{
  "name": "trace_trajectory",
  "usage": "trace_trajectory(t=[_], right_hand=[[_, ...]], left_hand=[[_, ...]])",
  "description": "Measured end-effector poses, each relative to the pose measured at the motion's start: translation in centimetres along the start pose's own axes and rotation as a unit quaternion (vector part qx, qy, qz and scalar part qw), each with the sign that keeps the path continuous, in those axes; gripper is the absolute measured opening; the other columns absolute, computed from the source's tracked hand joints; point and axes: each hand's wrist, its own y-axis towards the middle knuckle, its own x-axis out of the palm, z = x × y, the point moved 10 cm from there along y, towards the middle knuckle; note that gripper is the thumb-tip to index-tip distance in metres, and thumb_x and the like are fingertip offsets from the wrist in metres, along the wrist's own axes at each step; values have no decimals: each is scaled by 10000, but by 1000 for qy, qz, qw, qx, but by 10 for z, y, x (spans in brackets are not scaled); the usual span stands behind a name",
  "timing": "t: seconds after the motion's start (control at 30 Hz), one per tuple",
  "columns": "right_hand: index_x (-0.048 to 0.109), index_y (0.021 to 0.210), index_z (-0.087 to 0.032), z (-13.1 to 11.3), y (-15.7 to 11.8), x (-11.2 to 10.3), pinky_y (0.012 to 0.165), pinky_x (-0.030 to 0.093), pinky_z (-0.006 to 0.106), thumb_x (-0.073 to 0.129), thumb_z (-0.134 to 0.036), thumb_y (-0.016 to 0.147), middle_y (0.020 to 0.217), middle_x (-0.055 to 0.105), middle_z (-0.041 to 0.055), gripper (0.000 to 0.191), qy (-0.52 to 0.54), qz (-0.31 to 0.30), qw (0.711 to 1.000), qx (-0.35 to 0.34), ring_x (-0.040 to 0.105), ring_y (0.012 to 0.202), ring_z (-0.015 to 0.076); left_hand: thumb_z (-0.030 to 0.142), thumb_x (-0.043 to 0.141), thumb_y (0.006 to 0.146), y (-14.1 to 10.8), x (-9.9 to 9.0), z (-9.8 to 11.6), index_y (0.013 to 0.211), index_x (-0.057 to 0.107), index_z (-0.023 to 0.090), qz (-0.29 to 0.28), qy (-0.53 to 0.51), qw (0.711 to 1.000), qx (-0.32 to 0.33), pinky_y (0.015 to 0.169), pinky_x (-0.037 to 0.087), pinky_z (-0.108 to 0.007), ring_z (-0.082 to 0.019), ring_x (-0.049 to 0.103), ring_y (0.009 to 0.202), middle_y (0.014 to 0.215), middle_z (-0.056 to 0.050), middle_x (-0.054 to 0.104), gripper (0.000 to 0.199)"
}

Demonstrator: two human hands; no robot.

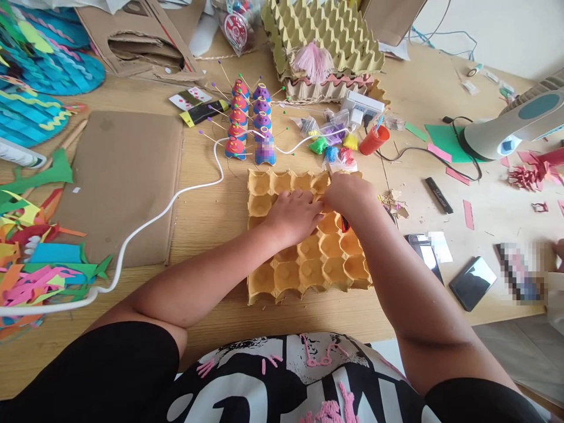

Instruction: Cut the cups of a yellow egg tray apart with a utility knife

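A yellow-orange cardboard egg tray (308, 267) lies on the table in front of me. My left hand (296, 216) presses on its middle, fingers curled over the ridges between the cups. Closed in a fist, my right hand (350, 197) is over the tray's far right part, beside my left fingertips. It grips what looks like a utility knife (345, 224); a bit of red and black handle shows below the palm, and a thin blade end seems to stick out at the far side. Most of the tool is hidden by the hand.
Painted egg-cup figures (238, 123) with pins stand behind the tray, a white cable (167, 202) running past them. More egg trays (326, 35) are stacked at the back. A red cup (374, 140), clay packets, phones (473, 283) and a lamp (497, 132) are rightward; cardboard (123, 188) and paper scraps leftward.
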Motion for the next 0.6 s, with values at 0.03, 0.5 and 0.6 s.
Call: trace_trajectory(t=[0.03, 0.5, 0.6], right_hand=[[670, 1382, -137, 1, 2, -1, 890, 548, 360, 652, -318, 924, 1264, 750, 231, 493, 2, -2, 1000, 5, 726, 1154, 307], [742, 1334, -232, -6, 11, -13, 906, 564, 394, 567, -229, 958, 1133, 790, 156, 416, -30, -77, 996, -35, 738, 1110, 307], [698, 1379, -200, -1, 4, -9, 890, 565, 372, 565, -234, 951, 1147, 788, 171, 450, -18, -49, 999, -8, 746, 1103, 296]], left_hand=[[382, 428, 1120, 0, 0, 0, 1335, 686, 231, 2, 1, 1000, 1, 956, 467, -484, -346, 619, 1202, 1234, -134, 689, 369], [353, 416, 1115, 1, 1, 0, 1255, 710, 223, 13, 9, 1000, 12, 938, 482, -487, -342, 641, 1164, 1211, -128, 699, 351], [368, 415, 1120, 1, 0, 0, 1332, 685, 237, 7, 6, 1000, 4, 961, 473, -477, -338, 633, 1194, 1234, -124, 699, 368]])
